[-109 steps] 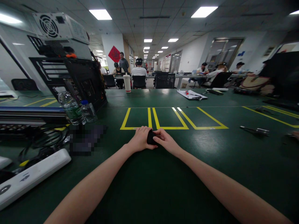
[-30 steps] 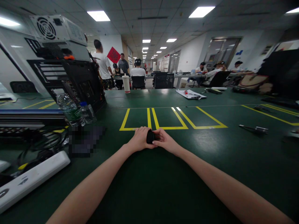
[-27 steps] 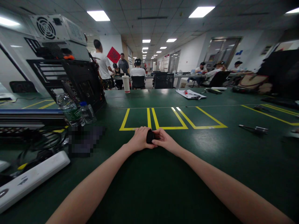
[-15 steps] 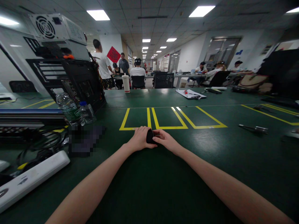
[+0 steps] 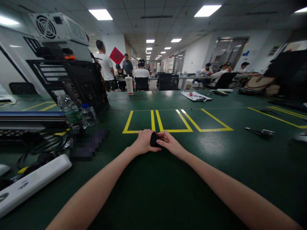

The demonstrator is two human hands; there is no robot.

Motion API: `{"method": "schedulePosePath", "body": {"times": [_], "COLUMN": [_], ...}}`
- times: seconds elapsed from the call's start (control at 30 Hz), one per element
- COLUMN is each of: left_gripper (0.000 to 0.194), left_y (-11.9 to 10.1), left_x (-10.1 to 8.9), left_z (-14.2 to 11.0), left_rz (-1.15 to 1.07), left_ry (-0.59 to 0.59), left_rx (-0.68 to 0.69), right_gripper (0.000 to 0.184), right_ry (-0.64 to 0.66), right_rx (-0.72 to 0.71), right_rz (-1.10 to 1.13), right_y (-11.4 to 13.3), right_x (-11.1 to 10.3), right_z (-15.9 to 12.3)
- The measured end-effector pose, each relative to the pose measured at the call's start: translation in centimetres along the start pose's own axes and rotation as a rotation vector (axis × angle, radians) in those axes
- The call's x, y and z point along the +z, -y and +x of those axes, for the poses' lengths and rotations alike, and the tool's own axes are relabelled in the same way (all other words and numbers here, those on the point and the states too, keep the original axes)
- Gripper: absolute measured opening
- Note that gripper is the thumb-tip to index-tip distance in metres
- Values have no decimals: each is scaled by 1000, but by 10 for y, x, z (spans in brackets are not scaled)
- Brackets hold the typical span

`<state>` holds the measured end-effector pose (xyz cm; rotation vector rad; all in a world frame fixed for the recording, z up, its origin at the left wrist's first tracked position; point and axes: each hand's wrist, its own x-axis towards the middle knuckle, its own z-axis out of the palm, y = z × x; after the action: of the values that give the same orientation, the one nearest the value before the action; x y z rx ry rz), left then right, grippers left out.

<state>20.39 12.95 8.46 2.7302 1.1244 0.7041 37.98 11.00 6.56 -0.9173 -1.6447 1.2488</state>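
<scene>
A small black rounded object (image 5: 154, 140) sits between my two hands, just in front of the yellow tape lines, and its exact kind cannot be made out. My left hand (image 5: 144, 141) is wrapped round it from the left, fingers over the top and thumb along the near side. From the right, my right hand (image 5: 169, 144) pinches at the object's right end with thumb and fingertips. Those fingers hide part of that end. Both hands rest low over the green table (image 5: 153, 191).
Left stand an open computer case (image 5: 81, 84), a power supply (image 5: 59, 28), two plastic bottles (image 5: 70, 110), cables and a white power strip (image 5: 35, 183). A cup (image 5: 129, 85) and a clipboard (image 5: 196, 96) lie farther back. A metal tool (image 5: 260, 132) lies right. Several people sit or stand beyond.
My right thumb and fingers have shifted slightly on the object's right end, the thumb moving up and back. My left hand stays put. A person in white has appeared at the back left.
</scene>
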Motion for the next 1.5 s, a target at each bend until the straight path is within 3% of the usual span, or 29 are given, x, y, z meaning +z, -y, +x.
{"method": "schedulePosePath", "body": {"times": [0.13,0.3,0.53,0.97,1.17,1.3,1.5], "left_gripper": [65,66,65,68,66,66,66], "left_y": [0,1,-2,6,7,8,11], "left_x": [0,2,-3,0,-4,-5,-1], "left_z": [-1,0,0,2,3,4,4], "left_rz": [-4,6,-20,-61,-108,-118,-114], "left_ry": [7,4,23,28,48,61,57], "left_rx": [-1,-11,-21,-44,-51,-65,-54], "right_gripper": [31,36,23,33,20,27,29], "right_ry": [18,74,1,28,-8,-26,38], "right_rx": [41,-5,3,22,60,102,116], "right_rz": [-41,-22,-33,-17,-56,-61,-25], "right_y": [6,11,8,2,9,8,6], "right_x": [-2,-1,2,3,4,2,1], "right_z": [-2,-5,-4,2,3,5,5]}}
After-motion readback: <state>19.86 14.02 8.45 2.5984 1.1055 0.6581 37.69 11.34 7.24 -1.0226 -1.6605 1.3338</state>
